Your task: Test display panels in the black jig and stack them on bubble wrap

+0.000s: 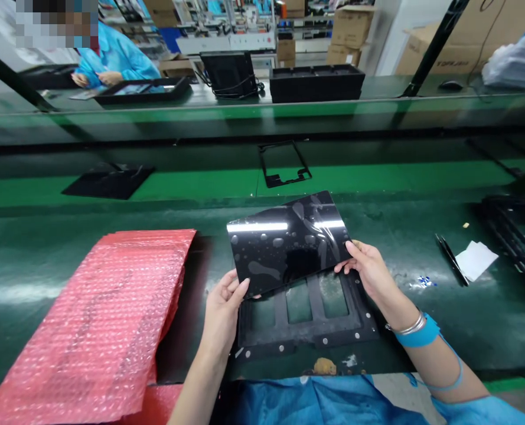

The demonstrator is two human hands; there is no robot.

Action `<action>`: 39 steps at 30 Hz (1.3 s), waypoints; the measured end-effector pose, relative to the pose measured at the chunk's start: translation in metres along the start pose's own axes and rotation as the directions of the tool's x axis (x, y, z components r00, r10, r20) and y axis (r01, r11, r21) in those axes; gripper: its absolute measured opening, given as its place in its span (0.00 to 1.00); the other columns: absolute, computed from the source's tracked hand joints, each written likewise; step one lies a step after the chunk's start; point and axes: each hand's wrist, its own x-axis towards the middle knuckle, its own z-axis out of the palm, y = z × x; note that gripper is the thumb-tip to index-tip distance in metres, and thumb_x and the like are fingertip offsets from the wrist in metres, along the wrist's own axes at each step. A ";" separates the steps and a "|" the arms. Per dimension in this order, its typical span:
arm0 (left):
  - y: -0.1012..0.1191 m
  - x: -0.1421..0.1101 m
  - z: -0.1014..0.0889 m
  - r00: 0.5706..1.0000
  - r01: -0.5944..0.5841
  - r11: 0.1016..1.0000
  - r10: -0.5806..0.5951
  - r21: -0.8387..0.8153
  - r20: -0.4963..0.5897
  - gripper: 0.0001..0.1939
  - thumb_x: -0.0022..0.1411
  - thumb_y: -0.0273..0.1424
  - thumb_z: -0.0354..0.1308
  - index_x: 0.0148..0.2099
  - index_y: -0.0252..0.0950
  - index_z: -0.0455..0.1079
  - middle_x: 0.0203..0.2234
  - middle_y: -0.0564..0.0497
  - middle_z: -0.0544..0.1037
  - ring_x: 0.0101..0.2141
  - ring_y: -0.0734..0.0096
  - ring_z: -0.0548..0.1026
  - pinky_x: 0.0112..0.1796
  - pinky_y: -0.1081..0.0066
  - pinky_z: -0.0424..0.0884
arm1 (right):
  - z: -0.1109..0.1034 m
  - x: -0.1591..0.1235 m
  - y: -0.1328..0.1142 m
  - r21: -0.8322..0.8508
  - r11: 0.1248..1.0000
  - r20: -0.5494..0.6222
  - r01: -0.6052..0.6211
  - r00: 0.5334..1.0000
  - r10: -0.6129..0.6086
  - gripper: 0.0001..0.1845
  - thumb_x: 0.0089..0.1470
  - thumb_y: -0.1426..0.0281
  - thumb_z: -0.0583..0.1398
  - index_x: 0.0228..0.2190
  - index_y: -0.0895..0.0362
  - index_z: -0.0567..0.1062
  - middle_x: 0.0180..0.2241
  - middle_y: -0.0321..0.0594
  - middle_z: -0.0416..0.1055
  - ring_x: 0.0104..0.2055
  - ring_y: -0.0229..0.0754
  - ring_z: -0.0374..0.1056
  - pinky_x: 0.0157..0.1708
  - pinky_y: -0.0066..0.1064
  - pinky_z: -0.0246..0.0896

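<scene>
A glossy black panel (284, 242) with a bubbled clear film on it is held tilted above the bench. My left hand (222, 310) grips its lower left corner, fingers closed on the edge. My right hand (368, 268) pinches its right edge; a blue strap and a metal bangle circle that wrist. Directly under the panel lies a black frame jig (306, 327) with rectangular openings and small metal studs.
A stack of pink bubble-wrap sheets (103, 324) lies at the left. Black tweezers (452, 260) and a white paper (477, 260) lie at the right beside a black tray (517, 233). A thin black frame (284, 165) and a dark sheet (109, 182) rest on the green belt. A person in blue works across it.
</scene>
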 end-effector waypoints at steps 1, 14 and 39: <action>0.000 0.000 0.001 1.000 -0.018 1.000 0.018 -0.006 -0.019 0.35 0.31 0.42 0.80 0.40 0.30 0.74 0.28 0.46 0.81 0.30 0.66 0.80 0.34 0.72 0.77 | 0.001 -0.001 0.000 0.008 1.000 -0.014 0.002 1.000 -0.002 0.32 0.31 0.45 0.72 0.23 0.57 0.68 0.19 0.33 0.66 0.17 0.38 0.68 0.16 0.25 0.57; 0.030 0.010 0.041 0.974 0.053 0.999 -0.051 -0.001 0.222 0.35 0.40 0.34 0.78 0.49 0.29 0.70 0.35 0.44 0.82 0.34 0.59 0.82 0.30 0.70 0.77 | -0.024 -0.002 -0.003 0.129 0.992 -0.196 -0.008 0.980 0.033 0.34 0.23 0.45 0.75 0.21 0.58 0.71 0.16 0.37 0.68 0.18 0.36 0.66 0.18 0.25 0.60; 0.018 0.167 0.189 0.990 -0.005 0.983 -0.020 0.183 0.137 0.06 0.70 0.27 0.56 0.46 0.28 0.69 0.37 0.46 0.77 0.35 0.69 0.79 0.40 0.65 0.78 | -0.060 -0.017 -0.004 -0.349 0.895 -0.266 0.277 0.887 -0.378 0.32 0.58 0.48 0.59 0.55 0.55 0.71 0.46 0.47 0.79 0.38 0.44 0.77 0.34 0.32 0.73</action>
